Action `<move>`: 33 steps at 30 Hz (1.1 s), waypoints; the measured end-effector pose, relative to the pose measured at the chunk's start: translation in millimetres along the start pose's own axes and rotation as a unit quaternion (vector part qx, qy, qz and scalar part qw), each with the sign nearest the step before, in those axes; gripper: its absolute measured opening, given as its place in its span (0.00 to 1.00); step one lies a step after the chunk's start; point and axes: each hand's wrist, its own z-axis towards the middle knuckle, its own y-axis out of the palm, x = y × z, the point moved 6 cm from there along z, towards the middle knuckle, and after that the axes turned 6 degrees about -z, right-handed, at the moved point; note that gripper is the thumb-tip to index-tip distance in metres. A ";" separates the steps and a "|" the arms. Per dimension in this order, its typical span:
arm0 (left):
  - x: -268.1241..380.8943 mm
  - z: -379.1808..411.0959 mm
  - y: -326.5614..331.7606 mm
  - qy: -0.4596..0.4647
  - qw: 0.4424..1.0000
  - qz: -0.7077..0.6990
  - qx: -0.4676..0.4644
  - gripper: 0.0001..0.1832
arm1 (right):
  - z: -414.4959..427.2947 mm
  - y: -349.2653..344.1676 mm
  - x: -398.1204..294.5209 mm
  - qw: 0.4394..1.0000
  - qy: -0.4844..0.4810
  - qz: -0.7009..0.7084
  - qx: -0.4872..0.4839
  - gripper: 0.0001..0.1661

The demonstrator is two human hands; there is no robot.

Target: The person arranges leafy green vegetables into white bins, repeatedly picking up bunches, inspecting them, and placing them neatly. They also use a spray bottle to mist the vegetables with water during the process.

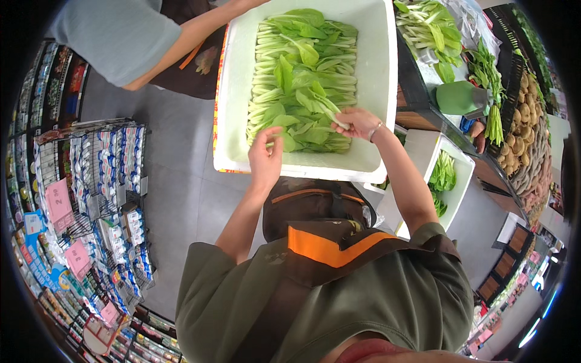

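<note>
A white foam box stands before me, with stacked leafy greens in it. Their pale stems point outward at both sides and the leaves overlap along the middle. Above the box's near right part, my right hand grips the pale stem end of a leafy green, its leaves towards the upper left. Over the near left corner of the pile is my left hand, fingers curled beside a leaf; whether it pinches that leaf cannot be told.
A co-worker's forearm reaches to the box's far side. On the right, a counter bears more greens and a green spray bottle, near potatoes. Below it stands another foam box with greens. A wire rack of packets stands left.
</note>
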 end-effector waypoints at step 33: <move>18.5 -29.5 144.0 -0.279 0.756 -0.571 -0.159 0.21 | -140.7 26.5 -2.8 0.861 -0.388 -0.056 0.325 0.13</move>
